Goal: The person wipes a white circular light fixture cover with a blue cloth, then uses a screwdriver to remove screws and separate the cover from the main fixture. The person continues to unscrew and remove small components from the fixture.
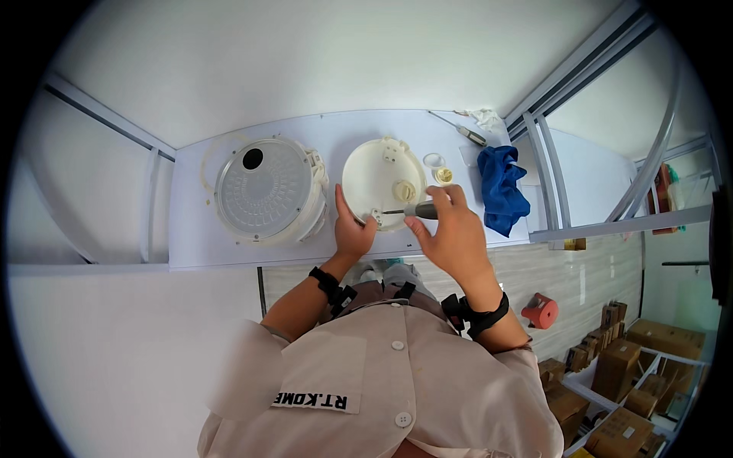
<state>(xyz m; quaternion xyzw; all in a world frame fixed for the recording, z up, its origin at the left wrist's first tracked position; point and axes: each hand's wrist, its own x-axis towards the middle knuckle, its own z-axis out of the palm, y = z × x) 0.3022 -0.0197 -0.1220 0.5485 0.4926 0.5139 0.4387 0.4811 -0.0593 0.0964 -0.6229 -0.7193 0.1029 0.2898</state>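
A round white plastic cover (368,174) lies with its hollow side up on the table. My left hand (354,231) is closed on its near left rim, the thumb beside a small hinge-like bracket (376,217). My right hand (456,233) grips a screwdriver (424,211) by its grey handle. The shaft points left and its tip is at the bracket; whether it sits in a screw is too small to tell. A small round cream-coloured part (404,190) is inside the cover. Just right of the cover stands a small cup (443,175) with yellowish contents, next to a clear round cap (434,160).
A larger round white appliance part (263,191) with a black circle stands at the left. Right on the table are a blue cloth (502,191), a second screwdriver (472,136) and crumpled white paper (482,117). Metal frame posts (544,168) border the table. Cardboard boxes (617,362) stand lower right.
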